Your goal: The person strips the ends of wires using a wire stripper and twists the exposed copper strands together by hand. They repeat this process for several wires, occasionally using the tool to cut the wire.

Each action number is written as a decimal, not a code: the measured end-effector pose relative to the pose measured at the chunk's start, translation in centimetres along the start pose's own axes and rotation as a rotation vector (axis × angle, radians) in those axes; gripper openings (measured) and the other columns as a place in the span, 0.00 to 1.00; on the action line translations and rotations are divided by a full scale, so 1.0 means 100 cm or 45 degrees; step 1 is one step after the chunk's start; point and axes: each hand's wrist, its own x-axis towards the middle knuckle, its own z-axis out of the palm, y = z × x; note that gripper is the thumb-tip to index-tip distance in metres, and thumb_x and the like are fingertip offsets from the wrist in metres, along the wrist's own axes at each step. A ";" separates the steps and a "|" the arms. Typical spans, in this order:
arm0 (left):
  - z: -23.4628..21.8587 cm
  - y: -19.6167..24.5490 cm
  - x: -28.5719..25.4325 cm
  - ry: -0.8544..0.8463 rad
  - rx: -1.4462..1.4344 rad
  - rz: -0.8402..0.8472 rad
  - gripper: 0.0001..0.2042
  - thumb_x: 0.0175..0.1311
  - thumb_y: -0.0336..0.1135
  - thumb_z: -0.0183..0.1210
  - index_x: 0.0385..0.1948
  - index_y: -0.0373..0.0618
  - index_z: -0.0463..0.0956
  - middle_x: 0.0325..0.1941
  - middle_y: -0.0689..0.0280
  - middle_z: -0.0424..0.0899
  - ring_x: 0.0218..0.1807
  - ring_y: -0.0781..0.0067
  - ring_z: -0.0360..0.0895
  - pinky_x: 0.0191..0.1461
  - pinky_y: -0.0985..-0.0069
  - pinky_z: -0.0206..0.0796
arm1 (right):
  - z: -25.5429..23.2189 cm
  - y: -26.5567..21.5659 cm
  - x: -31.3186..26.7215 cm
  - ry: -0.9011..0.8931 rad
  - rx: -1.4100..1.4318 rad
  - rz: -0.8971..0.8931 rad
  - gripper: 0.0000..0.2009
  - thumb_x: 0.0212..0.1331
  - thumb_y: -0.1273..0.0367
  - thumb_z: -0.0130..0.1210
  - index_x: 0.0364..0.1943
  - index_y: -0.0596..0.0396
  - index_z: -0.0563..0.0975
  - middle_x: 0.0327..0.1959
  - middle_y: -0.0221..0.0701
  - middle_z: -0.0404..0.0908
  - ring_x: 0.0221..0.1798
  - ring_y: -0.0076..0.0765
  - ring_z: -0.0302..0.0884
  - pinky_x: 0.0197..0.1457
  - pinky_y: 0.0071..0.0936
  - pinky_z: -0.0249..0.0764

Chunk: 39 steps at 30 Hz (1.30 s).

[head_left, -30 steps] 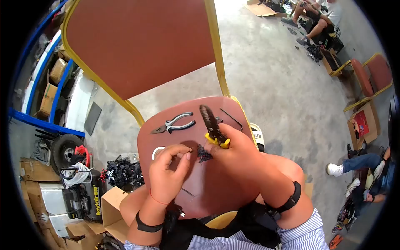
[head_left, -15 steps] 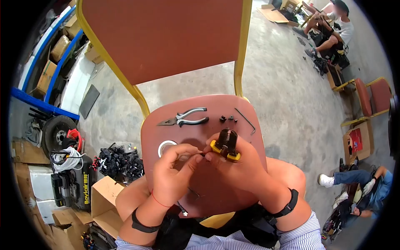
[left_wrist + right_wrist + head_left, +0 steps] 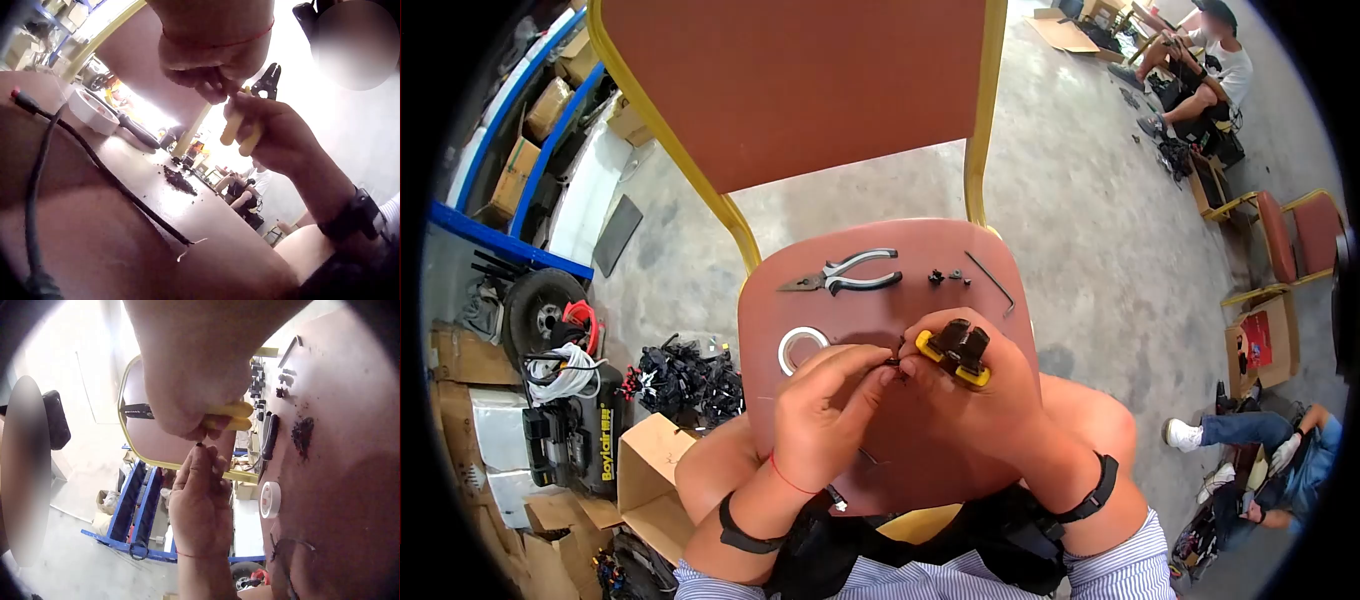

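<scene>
"Hands?"
"Two. Left hand: grip together, pinching one small dark piece. Right hand: grip clamped on the yellow handles of one pair of wire strippers, fingertips beside that piece."
"Strippers' position?"
"Above the chair seat, right of centre; jaws upward, handles lower, long axis steep and tilted."
"On the seat?"
"Pliers, one, far side, nose left. White tape roll, one, left. Hex key, one, far right. Dark clippings, one heap. Cable, count unclear."
</scene>
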 end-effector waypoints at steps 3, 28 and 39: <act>-0.002 0.003 -0.001 -0.023 -0.029 -0.102 0.09 0.64 0.25 0.68 0.45 0.38 0.84 0.42 0.59 0.89 0.42 0.68 0.85 0.47 0.75 0.76 | 0.007 0.000 -0.001 0.086 -0.007 -0.098 0.10 0.64 0.75 0.64 0.47 0.57 0.78 0.37 0.35 0.84 0.38 0.31 0.83 0.43 0.27 0.78; 0.002 -0.005 -0.009 -0.075 -1.074 -0.858 0.09 0.73 0.28 0.60 0.50 0.38 0.80 0.47 0.66 0.84 0.45 0.80 0.77 0.51 0.82 0.69 | 0.022 0.001 -0.014 0.175 0.182 0.293 0.11 0.62 0.75 0.67 0.47 0.57 0.79 0.41 0.26 0.83 0.43 0.20 0.80 0.47 0.20 0.77; -0.003 -0.008 -0.009 -0.092 -1.249 -0.979 0.10 0.74 0.33 0.61 0.48 0.37 0.82 0.43 0.67 0.87 0.46 0.79 0.81 0.54 0.80 0.73 | 0.027 0.015 -0.011 0.208 -0.515 -0.510 0.23 0.38 0.80 0.65 0.46 0.55 0.79 0.43 0.37 0.84 0.48 0.51 0.82 0.50 0.40 0.79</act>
